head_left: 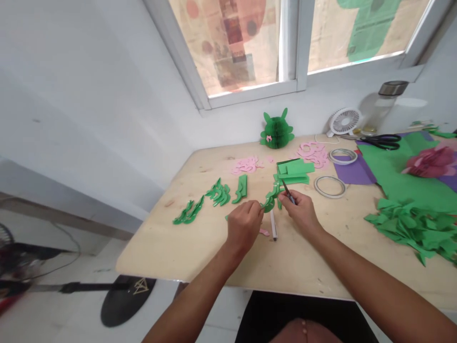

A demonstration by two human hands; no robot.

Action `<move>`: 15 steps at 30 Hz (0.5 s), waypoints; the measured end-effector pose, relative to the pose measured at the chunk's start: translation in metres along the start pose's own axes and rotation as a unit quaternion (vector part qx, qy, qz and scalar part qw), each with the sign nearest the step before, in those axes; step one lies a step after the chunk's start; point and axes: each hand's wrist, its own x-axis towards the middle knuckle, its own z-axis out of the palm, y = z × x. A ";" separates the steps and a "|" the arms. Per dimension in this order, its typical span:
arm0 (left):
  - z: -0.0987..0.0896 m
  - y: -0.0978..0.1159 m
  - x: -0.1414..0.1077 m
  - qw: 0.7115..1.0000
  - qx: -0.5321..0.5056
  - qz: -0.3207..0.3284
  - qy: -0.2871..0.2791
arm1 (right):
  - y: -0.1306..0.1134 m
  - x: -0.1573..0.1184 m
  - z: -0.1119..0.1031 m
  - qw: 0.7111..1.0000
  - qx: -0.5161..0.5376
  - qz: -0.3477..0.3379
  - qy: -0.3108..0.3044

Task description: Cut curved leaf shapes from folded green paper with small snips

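Observation:
My left hand [244, 224] is closed, pinching the near end of a green wavy paper cutout [272, 197] above the table. My right hand [303, 212] is closed around a small tool with a dark pointed blade [286, 188]; whether it is a knife or scissors is not clear. The blade points away from me, close to the cutout's right side. Below the hands lie a white pen [273, 226] and a pink paper scrap [264, 232]. Just beyond them are folded green paper strips [294, 170]. Green cutouts [218, 192] and a curled green piece [241, 188] rest to the left.
Pink paper cutouts [246, 164], a green paper figure [276, 132] and a small white fan [344, 121] are toward the wall. Tape rolls [330, 186], black scissors [383, 141], green sheets [389, 176] and a green scrap pile [414, 228] occupy the right side.

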 end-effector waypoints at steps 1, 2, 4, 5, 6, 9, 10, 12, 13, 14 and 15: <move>0.001 0.002 0.000 1.000 0.010 0.011 -0.002 | 0.000 0.001 0.000 1.000 0.004 0.004 0.008; 0.001 0.003 0.001 1.000 0.020 0.023 -0.003 | 0.000 0.001 0.000 1.000 0.010 0.008 0.014; 0.002 0.005 0.001 0.999 0.024 0.039 -0.004 | 0.000 0.002 -0.001 0.999 0.025 0.016 0.023; 0.002 0.006 0.001 0.999 0.018 0.041 -0.006 | 0.000 0.002 -0.001 0.999 0.032 0.019 0.025; 0.002 0.007 0.001 0.999 0.006 0.038 -0.009 | 0.001 0.003 -0.001 0.999 0.038 0.021 0.027; 0.002 0.007 0.000 0.999 -0.042 0.002 -0.018 | 0.004 0.004 -0.002 0.998 0.051 0.024 0.036; 0.001 0.006 0.000 0.998 -0.060 -0.015 -0.022 | 0.005 0.005 -0.002 0.997 0.056 0.025 0.040; 0.000 0.005 0.000 0.992 -0.104 -0.059 -0.031 | 0.006 0.006 -0.003 0.996 0.069 0.029 0.049; -0.002 0.004 0.000 0.988 -0.128 -0.083 -0.037 | 0.006 0.006 -0.003 0.995 0.077 0.033 0.054; -0.003 0.003 0.000 0.982 -0.150 -0.105 -0.042 | 0.005 0.007 -0.004 0.994 0.086 0.039 0.057; -0.005 0.002 0.000 0.977 -0.166 -0.125 -0.046 | 0.005 0.007 -0.004 0.993 0.094 0.046 0.059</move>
